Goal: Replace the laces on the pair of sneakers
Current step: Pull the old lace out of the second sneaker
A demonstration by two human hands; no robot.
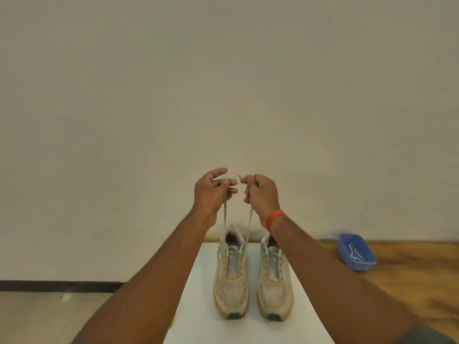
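1. Plain pale wall [223,83] behind both raised hands, broad and bare; dark skirting strip [59,286] low beyond the left arm, pale floor beneath it.
2. Brown wood-grain floor [409,281] out past the right forearm, glossy.
3. White flat tabletop [198,306] below the hands, narrow, smooth; side edges running close under each forearm, far edge near the wall.
4. Two worn off-white sneakers side by side beneath the hands, long axes parallel, toes toward the person, heels toward the wall: left sneaker [231,289] and right sneaker [275,291], tan midsoles, teal accents, mesh uppers soiled.
5. Blue plastic tray [347,256] on the wood well off to the right of the right hand, rectangular, rounded corners, holding a pale coiled lace [355,254].
6. Left hand [211,192] raised above the sneakers, thumb and fingers pinching one strand of the lace.
7. Right hand [260,192] just beside it, curled around the other strand; orange band [274,219] on the wrist.
8. Flat off-white lace [249,224] hanging in two strands from the hands down to the left sneaker's upper eyelets, short arc bridging the fingertips.
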